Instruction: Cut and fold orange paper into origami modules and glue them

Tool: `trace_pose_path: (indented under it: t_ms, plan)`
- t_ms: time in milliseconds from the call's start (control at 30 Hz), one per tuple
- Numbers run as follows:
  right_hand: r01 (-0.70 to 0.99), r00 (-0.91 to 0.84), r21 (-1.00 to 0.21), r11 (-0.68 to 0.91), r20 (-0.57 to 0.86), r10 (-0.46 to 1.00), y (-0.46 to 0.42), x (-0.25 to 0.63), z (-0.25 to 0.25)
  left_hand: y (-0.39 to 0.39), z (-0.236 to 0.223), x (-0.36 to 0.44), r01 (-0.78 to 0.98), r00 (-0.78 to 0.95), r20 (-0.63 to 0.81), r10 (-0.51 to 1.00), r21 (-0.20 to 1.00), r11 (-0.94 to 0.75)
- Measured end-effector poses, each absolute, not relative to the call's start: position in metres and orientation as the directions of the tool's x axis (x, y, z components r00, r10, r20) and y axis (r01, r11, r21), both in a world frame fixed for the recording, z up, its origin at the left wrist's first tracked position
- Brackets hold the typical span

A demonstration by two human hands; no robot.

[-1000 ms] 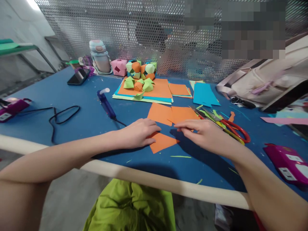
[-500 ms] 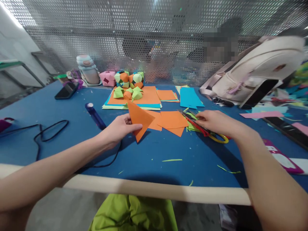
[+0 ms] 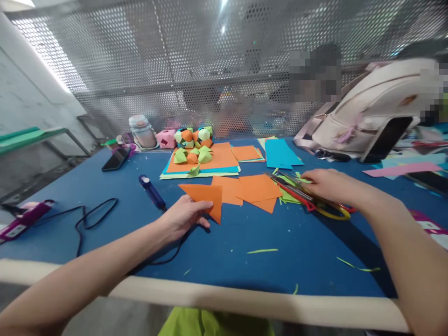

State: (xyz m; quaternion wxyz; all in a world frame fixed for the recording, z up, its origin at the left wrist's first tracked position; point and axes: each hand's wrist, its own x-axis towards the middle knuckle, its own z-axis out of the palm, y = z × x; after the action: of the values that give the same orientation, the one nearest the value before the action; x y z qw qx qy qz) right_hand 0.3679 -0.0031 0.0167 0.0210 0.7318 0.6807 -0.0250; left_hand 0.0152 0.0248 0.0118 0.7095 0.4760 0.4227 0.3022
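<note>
My left hand (image 3: 189, 214) pinches a folded orange paper triangle (image 3: 206, 196), thumb on its face, above the blue table. My right hand (image 3: 325, 184) is closed on a pair of scissors with a yellow handle (image 3: 339, 214), its fingertips by the blades. Red-handled scissors (image 3: 301, 196) lie against them, their blades pointing away to the left. Beneath the blades are green paper scraps (image 3: 290, 193). Between my hands, several orange paper squares (image 3: 259, 186) overlap on the table.
Folded paper balls (image 3: 194, 137) stand behind a stack of coloured sheets (image 3: 224, 156). Blue paper (image 3: 282, 153) lies at the back. A blue glue gun (image 3: 152, 192) with a black cord is on the left. A backpack (image 3: 371, 102) and leaning phone (image 3: 387, 138) stand right.
The orange triangle has turned in my left hand so its long point faces left. My right hand stays by the scissors, which have shifted slightly. The camera view has tilted up and left.
</note>
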Motion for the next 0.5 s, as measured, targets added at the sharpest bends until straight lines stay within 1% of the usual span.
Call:
trace_pose_path:
  t_ms: [133, 333, 500]
  plan:
    - [0.992, 0.124, 0.042, -0.118, -0.181, 0.976, -0.004, 0.375, 0.021, 0.023, 0.016, 0.017, -0.055, 0.464, -0.325, 0.824, 0.918, 0.393]
    - [0.981, 0.196, 0.051, -0.189, -0.187, 0.963, -0.005, 0.387, 0.023, 0.022, 0.018, 0.017, -0.088, 0.441, -0.328, 0.835, 0.910, 0.404]
    - [0.979, 0.202, 0.030, -0.200, -0.197, 0.959, -0.006, 0.398, 0.018, 0.024, 0.018, 0.016, -0.106, 0.439, -0.327, 0.837, 0.906, 0.410]
